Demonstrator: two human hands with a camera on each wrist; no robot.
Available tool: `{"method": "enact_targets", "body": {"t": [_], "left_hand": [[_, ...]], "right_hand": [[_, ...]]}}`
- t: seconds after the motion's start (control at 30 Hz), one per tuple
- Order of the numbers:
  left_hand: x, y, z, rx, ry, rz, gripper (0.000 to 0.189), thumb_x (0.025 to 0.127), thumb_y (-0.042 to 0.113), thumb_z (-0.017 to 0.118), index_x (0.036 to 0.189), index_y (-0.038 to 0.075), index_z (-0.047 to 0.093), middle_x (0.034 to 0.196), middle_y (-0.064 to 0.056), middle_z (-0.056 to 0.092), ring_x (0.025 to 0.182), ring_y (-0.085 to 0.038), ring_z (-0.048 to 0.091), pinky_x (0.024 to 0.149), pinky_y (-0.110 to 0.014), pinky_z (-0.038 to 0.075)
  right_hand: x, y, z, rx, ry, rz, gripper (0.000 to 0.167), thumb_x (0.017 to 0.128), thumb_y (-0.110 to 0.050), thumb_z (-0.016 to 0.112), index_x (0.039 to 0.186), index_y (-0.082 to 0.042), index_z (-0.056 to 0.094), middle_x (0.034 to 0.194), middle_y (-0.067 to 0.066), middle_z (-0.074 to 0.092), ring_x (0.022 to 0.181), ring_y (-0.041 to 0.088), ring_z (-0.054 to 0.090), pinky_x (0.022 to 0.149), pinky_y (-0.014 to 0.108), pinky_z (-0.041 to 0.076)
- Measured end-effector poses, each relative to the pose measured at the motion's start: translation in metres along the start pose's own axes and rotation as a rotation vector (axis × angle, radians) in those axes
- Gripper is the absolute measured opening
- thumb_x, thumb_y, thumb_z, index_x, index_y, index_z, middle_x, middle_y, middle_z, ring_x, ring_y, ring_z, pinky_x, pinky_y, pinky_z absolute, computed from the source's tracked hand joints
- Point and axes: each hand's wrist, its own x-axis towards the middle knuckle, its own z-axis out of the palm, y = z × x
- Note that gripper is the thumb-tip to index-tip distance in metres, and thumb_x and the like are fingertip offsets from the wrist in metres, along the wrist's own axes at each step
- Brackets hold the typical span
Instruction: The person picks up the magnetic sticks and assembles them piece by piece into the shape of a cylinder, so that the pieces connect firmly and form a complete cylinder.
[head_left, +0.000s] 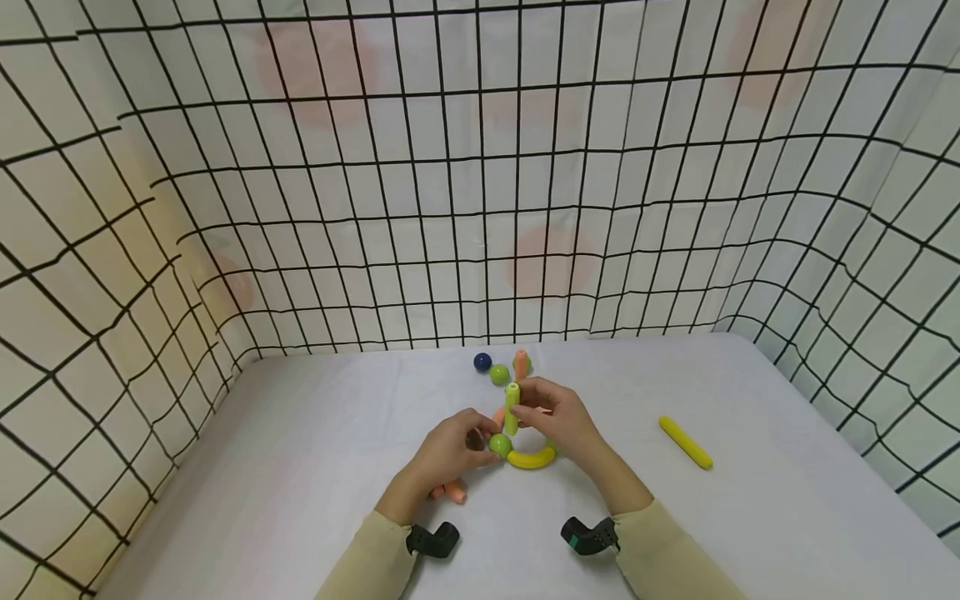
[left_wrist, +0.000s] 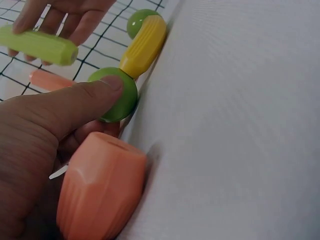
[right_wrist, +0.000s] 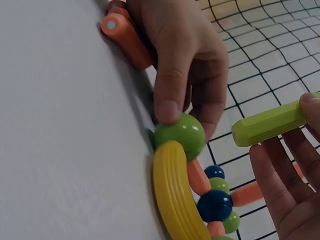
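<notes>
Two beige fabric sleeves [head_left: 667, 554], each with a black wrist module [head_left: 588, 536], occupy the near edge of the view. Short, ribbed orange rods [head_left: 453, 492] lie on the white tabletop [head_left: 337, 542] beside the left hand [head_left: 446, 450]. A curved, ribbed yellow rod [head_left: 532, 459] rests with one end against a glossy green ball [head_left: 500, 445]; a second green ball [left_wrist: 141, 23] sits at its other end. Left grip: clamped on the first ball, thumb against fingers. Right grip: the right hand [head_left: 558, 417] pinches a straight, ribbed lime-green rod [head_left: 512, 408], held raised above the tabletop. A straight yellow rod [head_left: 686, 442] lies well apart, to the right. Farther back are a third green ball [head_left: 499, 374], a glossy dark-blue ball [head_left: 482, 362] and an orange rod [head_left: 521, 365]. A white backdrop crossed by a black grid [head_left: 450, 192] stands behind.
</notes>
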Motion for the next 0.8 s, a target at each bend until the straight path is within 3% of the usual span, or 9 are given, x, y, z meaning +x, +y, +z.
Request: {"method": "enact_targets", "body": {"t": [0.53,0.8], "left_hand": [[0.0,0.001,0.0,0.022,-0.002,-0.002,0.031,0.082,0.028,0.084,0.107,0.021,0.067,0.097,0.01,0.064,0.085,-0.008,0.059,0.075,-0.023,0.048],[0.0,0.0,0.0,0.029,0.002,0.002,0.031,0.082,0.028,0.084,0.107,0.019,0.067,0.095,0.01,0.064,0.083,-0.007,0.059,0.075,-0.023,0.048]], "right_hand": [[-0.002,0.004,0.021,-0.066,0.013,0.032,0.027,0.092,-0.016,0.072,0.118,-0.009,0.068,0.112,0.011,0.073,0.1,0.022,0.07,0.075,0.021,0.055],[0.001,0.009,0.022,-0.085,0.023,0.001,0.027,0.092,-0.018,0.072,0.118,-0.011,0.068,0.109,0.009,0.074,0.096,0.019,0.069,0.074,0.022,0.056]]}}
